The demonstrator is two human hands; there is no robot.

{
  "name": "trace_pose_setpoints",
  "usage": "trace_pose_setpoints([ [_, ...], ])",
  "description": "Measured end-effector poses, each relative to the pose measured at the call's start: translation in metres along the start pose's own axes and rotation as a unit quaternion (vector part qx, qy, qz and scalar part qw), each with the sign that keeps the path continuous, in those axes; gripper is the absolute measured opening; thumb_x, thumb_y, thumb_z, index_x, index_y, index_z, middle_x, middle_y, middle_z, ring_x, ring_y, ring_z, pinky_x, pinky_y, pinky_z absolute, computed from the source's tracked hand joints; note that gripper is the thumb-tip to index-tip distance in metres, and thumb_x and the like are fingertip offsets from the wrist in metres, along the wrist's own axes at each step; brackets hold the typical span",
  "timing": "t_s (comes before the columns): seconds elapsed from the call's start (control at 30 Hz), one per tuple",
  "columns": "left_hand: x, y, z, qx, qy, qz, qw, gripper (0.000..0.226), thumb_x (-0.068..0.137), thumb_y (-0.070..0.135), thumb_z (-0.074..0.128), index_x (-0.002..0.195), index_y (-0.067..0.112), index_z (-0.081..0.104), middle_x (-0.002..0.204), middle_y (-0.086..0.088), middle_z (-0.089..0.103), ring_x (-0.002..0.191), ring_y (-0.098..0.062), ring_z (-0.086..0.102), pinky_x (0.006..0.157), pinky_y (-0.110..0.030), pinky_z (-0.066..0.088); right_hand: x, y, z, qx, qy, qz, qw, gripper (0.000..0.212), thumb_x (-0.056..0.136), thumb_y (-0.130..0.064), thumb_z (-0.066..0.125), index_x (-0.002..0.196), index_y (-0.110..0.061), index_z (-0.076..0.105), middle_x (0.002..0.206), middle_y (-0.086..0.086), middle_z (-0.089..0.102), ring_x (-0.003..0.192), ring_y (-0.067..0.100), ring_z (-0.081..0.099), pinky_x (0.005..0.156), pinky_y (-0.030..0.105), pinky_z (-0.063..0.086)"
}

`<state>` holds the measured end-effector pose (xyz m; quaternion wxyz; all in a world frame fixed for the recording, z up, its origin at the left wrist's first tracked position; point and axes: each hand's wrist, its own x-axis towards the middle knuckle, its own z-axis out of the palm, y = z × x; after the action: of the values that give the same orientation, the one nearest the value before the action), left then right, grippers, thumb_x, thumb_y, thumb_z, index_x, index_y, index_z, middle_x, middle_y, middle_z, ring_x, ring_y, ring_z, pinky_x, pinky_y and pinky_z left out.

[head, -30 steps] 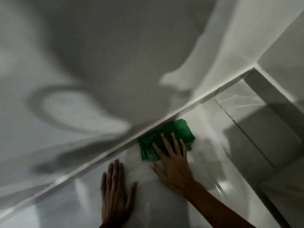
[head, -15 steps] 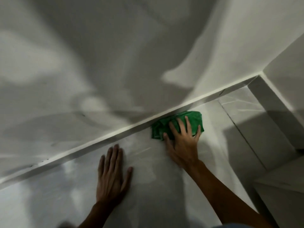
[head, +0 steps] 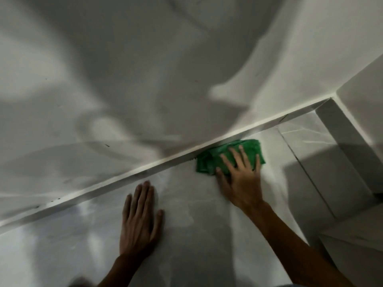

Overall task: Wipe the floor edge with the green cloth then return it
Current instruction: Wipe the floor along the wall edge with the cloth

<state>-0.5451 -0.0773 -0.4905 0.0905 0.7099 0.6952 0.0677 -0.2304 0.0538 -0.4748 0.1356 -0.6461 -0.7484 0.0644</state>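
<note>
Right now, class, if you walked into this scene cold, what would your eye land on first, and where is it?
The green cloth stands out first, the only bright colour, bunched against the white skirting where floor meets wall, right of centre. The right hand presses flat on it with fingers spread. The left hand lies palm-down on the pale floor tile nearer the viewer, holding nothing.

Dim, soft blur; broad shadows on wall [head: 145, 69].
</note>
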Motion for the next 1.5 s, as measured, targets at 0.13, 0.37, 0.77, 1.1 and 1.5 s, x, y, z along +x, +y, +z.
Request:
trace_pose_setpoints([
  [0.13, 0.001, -0.001, 0.0, -0.009, -0.004, -0.003, 1.0, 0.078, 0.111, 0.051, 0.038, 0.177, 0.013, 0.021, 0.189, -0.006, 0.016, 0.177, -0.021, 0.009, 0.142, -0.053, 0.012, 0.006, -0.021, 0.0, 0.01, -0.019, 0.062, 0.998, 0.065, 0.109, -0.057, 0.045, 0.157, -0.015, 0.059, 0.17, 0.02, 0.05, 0.167, 0.042, 0.03, 0.137, 0.067, 0.015],
  [0.37, 0.0, -0.001, 0.001, -0.012, -0.009, -0.005, 1.0, 0.079, 0.111, 0.052, 0.036, 0.178, 0.013, 0.019, 0.189, -0.007, 0.015, 0.177, -0.023, 0.011, 0.142, -0.055, 0.014, -0.025, -0.096, 0.02, 0.071, -0.072, -0.059, 0.993, 0.063, 0.107, -0.06, 0.048, 0.16, -0.028, 0.054, 0.175, 0.012, 0.043, 0.169, 0.038, 0.025, 0.137, 0.064, 0.016],
  [0.77, -0.001, -0.001, 0.001, -0.034, -0.009, -0.007, 0.999, 0.081, 0.11, 0.053, 0.04, 0.178, 0.014, 0.02, 0.189, -0.005, 0.014, 0.177, -0.022, 0.009, 0.143, -0.054, 0.012, 0.007, -0.052, -0.001, 0.069, 0.004, 0.087, 0.994, 0.054, 0.106, -0.042, 0.055, 0.149, -0.013, 0.067, 0.161, 0.023, 0.058, 0.161, 0.041, 0.042, 0.134, 0.063, 0.027],
  [1.1, -0.003, -0.002, -0.003, -0.037, -0.005, 0.002, 0.999, 0.079, 0.109, 0.048, 0.039, 0.178, 0.013, 0.021, 0.189, -0.005, 0.015, 0.177, -0.021, 0.01, 0.141, -0.056, 0.015, -0.017, -0.084, 0.008, 0.088, -0.035, -0.082, 0.992, 0.049, 0.107, -0.047, 0.056, 0.149, -0.026, 0.067, 0.163, 0.007, 0.06, 0.16, 0.033, 0.046, 0.133, 0.055, 0.032],
  [1.5, -0.002, 0.001, -0.004, -0.052, -0.011, 0.002, 0.999, 0.081, 0.109, 0.051, 0.038, 0.178, 0.013, 0.019, 0.189, -0.006, 0.014, 0.177, -0.021, 0.008, 0.143, -0.054, 0.011, 0.001, -0.068, -0.006, 0.092, -0.024, 0.033, 0.995, 0.061, 0.094, -0.041, 0.058, 0.146, -0.011, 0.069, 0.155, 0.024, 0.062, 0.154, 0.045, 0.05, 0.133, 0.061, 0.03],
])
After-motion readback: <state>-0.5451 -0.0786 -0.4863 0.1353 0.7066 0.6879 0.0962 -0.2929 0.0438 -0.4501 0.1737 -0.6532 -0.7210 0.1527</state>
